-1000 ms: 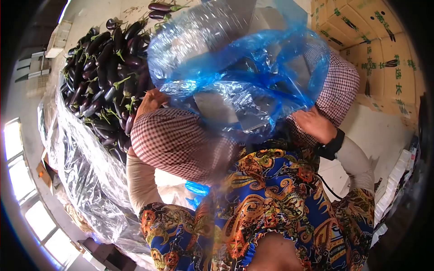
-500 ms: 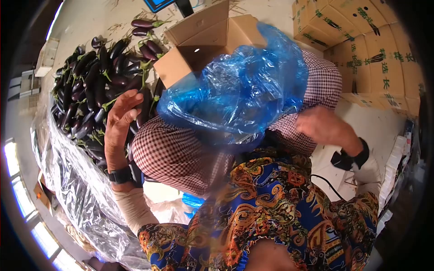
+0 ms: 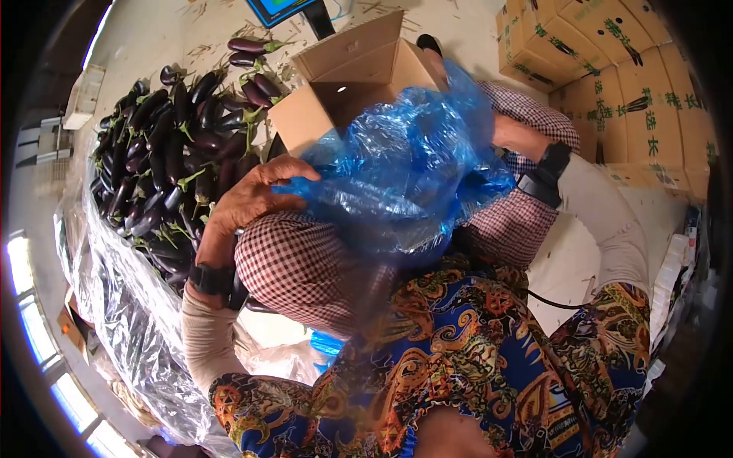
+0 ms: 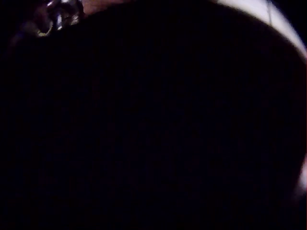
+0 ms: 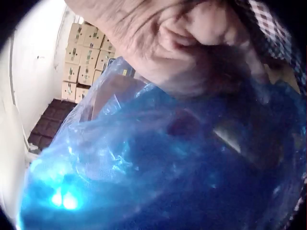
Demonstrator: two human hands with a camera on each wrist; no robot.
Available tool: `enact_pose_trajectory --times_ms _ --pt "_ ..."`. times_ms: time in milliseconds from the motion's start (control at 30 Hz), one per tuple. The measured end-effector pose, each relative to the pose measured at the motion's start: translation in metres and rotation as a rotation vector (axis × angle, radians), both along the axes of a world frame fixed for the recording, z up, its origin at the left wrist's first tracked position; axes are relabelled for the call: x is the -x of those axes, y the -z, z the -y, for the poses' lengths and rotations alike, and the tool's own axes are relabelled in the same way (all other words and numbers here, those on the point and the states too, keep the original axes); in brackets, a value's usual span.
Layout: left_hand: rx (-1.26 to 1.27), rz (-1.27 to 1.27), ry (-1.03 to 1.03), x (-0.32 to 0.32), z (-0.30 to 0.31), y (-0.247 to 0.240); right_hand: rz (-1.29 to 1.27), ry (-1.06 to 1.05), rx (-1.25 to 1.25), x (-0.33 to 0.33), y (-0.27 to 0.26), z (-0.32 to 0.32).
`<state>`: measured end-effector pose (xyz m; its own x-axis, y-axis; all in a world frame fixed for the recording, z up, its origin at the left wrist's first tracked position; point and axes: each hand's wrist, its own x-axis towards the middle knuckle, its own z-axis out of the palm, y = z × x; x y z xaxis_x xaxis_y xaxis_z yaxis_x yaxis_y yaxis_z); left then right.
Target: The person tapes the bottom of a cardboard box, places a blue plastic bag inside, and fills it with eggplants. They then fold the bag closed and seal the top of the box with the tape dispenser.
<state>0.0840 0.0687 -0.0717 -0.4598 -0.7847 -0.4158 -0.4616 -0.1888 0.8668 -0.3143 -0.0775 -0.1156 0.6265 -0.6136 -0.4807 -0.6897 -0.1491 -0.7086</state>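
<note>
A crumpled blue plastic bag (image 3: 397, 168) lies over the person's lap and the near part of an open cardboard box (image 3: 301, 122). The left hand (image 3: 263, 191) reaches to the bag's left side, thumb and fingers spread apart, fingertips right at the film. On the other side, the right hand (image 3: 515, 137) is at the bag's right edge, its fingers mostly hidden by film. In the right wrist view the creased palm (image 5: 177, 38) sits above the blue film (image 5: 120, 158), with fingers in shadow; I cannot tell whether they grip it. The left wrist view is almost all dark.
A heap of eggplants (image 3: 164, 160) is at the left, beside clear plastic sheeting (image 3: 130, 320). Printed cartons (image 3: 634, 114) stand at the right. Behind the open box is a device with a screen (image 3: 279, 9). Checked fabric (image 3: 290, 259) covers both knees.
The raised, spread bag has come down, uncovering the open box. The left hand has moved from the eggplants' edge to the bag's left side; the right hand has moved forward to its right edge.
</note>
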Motion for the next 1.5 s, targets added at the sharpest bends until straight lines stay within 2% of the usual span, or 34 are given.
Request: enact_pose_trajectory --times_ms 67,133,167,233,267,333,367,400,467,500,567,600,667,700,733,800,867,900,933,1000,1033,1067,1133,1167,1200,1267,1433,1500 --pt "-0.086 -0.116 -0.168 -0.005 -0.008 0.017 -0.073 -0.082 -0.003 -0.001 -0.001 0.002" --pt "-0.056 -0.143 -0.196 -0.008 -0.013 0.032 -0.149 -0.147 -0.012 0.015 0.016 0.002" --pt "-0.056 -0.186 -0.242 -0.012 -0.015 0.044 -0.234 -0.290 0.000 0.031 0.045 0.004" --pt "-0.052 -0.232 -0.294 -0.016 -0.015 0.056 -0.085 -0.475 0.352 0.027 0.022 -0.015" --pt "-0.039 -0.235 -0.305 -0.016 -0.014 0.059 -0.087 -0.480 0.352 0.033 0.031 -0.013" --pt "-0.024 -0.240 -0.314 -0.016 -0.012 0.057 0.049 -0.683 0.598 0.033 0.029 -0.015" --pt "-0.029 -0.249 -0.382 -0.019 -0.012 0.050 0.178 -0.684 0.792 0.047 0.016 -0.018" --pt "-0.036 -0.256 -0.453 -0.021 -0.012 0.045 0.178 -0.687 0.790 0.026 -0.027 -0.022" --pt "-0.021 -0.281 -0.473 -0.025 -0.011 0.036 -0.711 -0.810 0.431 -0.012 -0.095 -0.023" --pt "0.010 -0.317 -0.505 -0.024 -0.010 0.024 -0.712 -0.813 0.431 -0.006 -0.106 -0.014" --pt "0.133 -0.415 -0.532 -0.026 -0.007 0.020 -0.174 -0.599 0.588 0.014 -0.123 0.007" --pt "0.138 -0.418 -0.528 -0.029 -0.005 0.021 -0.178 -0.596 0.593 0.005 -0.133 0.008" --pt "0.078 -0.637 -0.562 -0.034 -0.002 0.025 -0.230 -0.200 0.454 -0.031 -0.149 0.006" --pt "0.076 -0.687 -0.582 -0.040 -0.001 0.033 -0.229 -0.198 0.458 -0.043 -0.145 0.007" --pt "0.081 -0.685 -0.580 -0.038 0.000 0.032 -0.111 -0.234 0.305 -0.053 -0.136 0.010" --pt "0.034 -0.837 -0.679 -0.032 0.000 0.029 0.016 -0.274 0.149 -0.059 -0.110 0.020" --pt "0.038 -0.852 -0.717 -0.039 -0.001 0.038 -0.121 -0.642 0.203 -0.058 -0.084 0.033" --pt "0.040 -0.884 -0.779 -0.038 -0.002 0.038 -0.297 -0.763 0.063 -0.071 -0.089 0.040" --pt "0.043 -0.921 -0.840 -0.039 -0.002 0.039 -0.295 -0.771 0.064 -0.070 -0.091 0.043" --pt "0.056 -0.940 -0.874 -0.048 -0.002 0.051 -0.162 -0.579 0.021 -0.054 -0.095 0.046" --pt "0.084 -0.955 -0.927 -0.051 -0.001 0.057 -0.186 -0.659 0.094 -0.054 -0.094 0.052" --pt "0.114 -0.967 -0.978 -0.054 0.002 0.064 -0.192 -0.654 0.092 -0.054 -0.097 0.057" --pt "0.152 -0.962 -1.050 -0.055 0.006 0.072 -0.119 -0.365 -0.107 -0.056 -0.118 0.064" --pt "0.152 -0.956 -1.070 -0.056 0.008 0.074 -0.023 -0.196 -0.040 -0.052 -0.123 0.070" --pt "0.152 -0.949 -1.089 -0.057 0.011 0.075 -0.025 -0.196 -0.042 -0.050 -0.121 0.078" --pt "0.168 -0.893 -1.142 -0.052 0.018 0.075 0.275 -0.016 0.129 -0.050 -0.115 0.100" --pt "0.233 -0.714 -1.238 -0.048 0.043 0.077 0.318 0.070 0.280 -0.082 -0.085 0.142" --pt "0.254 -0.665 -1.213 -0.063 0.052 0.098 0.327 0.102 0.322 -0.092 -0.065 0.161"
